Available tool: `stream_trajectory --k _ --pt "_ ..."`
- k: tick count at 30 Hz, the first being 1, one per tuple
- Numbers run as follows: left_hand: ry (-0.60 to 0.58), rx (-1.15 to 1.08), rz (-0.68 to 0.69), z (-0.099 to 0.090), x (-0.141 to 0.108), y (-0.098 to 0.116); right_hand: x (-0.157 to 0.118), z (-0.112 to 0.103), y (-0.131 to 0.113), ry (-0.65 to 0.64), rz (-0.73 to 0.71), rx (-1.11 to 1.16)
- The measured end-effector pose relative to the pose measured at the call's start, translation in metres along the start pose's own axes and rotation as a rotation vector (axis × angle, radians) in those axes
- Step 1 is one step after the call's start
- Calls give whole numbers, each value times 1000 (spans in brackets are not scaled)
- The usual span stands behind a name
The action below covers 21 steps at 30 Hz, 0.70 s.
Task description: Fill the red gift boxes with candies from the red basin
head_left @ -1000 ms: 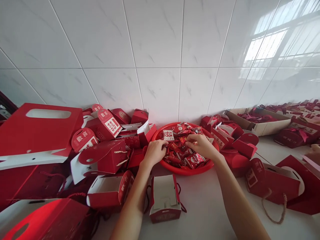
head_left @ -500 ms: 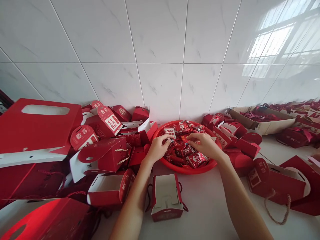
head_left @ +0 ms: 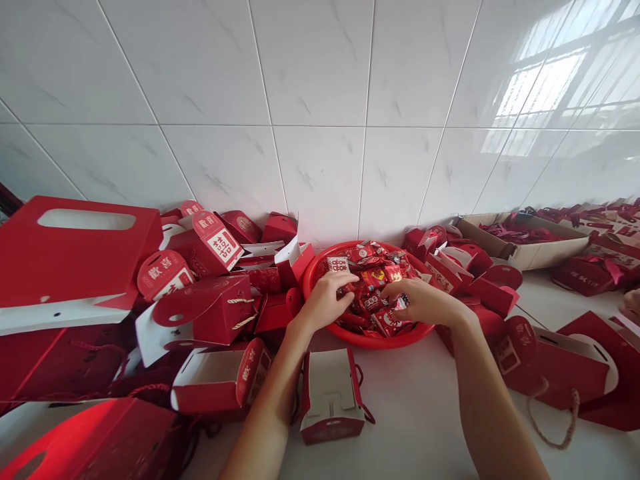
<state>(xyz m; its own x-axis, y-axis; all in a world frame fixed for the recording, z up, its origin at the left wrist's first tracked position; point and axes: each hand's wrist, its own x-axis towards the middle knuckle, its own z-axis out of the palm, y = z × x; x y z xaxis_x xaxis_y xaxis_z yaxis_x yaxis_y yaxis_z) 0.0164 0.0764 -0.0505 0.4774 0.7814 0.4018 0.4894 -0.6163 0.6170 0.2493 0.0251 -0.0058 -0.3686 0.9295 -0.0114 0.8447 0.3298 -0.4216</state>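
A red plastic basket (head_left: pixel 385 341) against the wall holds a heap of red-wrapped candies (head_left: pixel 373 277). My left hand (head_left: pixel 327 300) reaches over its left side, fingers curled down onto the wrappers, thumb and forefinger apart. At the right side, my right hand (head_left: pixel 425 301) lies over the candies with thumb and fingers spread, nothing visibly gripped. Some fingertips are hidden among the wrappers. In front of the basket, between my forearms, stands an open red gift box (head_left: pixel 333 432) with a pale inside and dark cord handles.
Red gift boxes (head_left: pixel 200 310) crowd the left side, some with rope handles. More red boxes (head_left: pixel 473 267) lie right of the basket. Farther right is a cardboard tray (head_left: pixel 545 253) of dark red items. Part of another person's hand (head_left: pixel 631 305) shows at the right edge. A tiled wall (head_left: pixel 320 160) rises behind.
My left hand has shifted slightly right and down over the candies. My right hand has moved right and a little down, its fingers leaving the middle of the heap. Some wrappers have shifted.
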Motion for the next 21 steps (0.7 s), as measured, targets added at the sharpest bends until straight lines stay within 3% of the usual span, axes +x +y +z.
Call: stream_trajectory --k 3,5,15,21 --pt "-137 21 -27 3 -2 3 0 0 -1 25 -14 -9" --pt "-165 18 -62 4 -3 4 1 0 -1 51 -18 6" --pt "39 -204 -152 2 1 -12 9 0 -7 411 -68 77" --pt "88 -259 -173 0 2 -13 17 9 -10 442 -76 130"
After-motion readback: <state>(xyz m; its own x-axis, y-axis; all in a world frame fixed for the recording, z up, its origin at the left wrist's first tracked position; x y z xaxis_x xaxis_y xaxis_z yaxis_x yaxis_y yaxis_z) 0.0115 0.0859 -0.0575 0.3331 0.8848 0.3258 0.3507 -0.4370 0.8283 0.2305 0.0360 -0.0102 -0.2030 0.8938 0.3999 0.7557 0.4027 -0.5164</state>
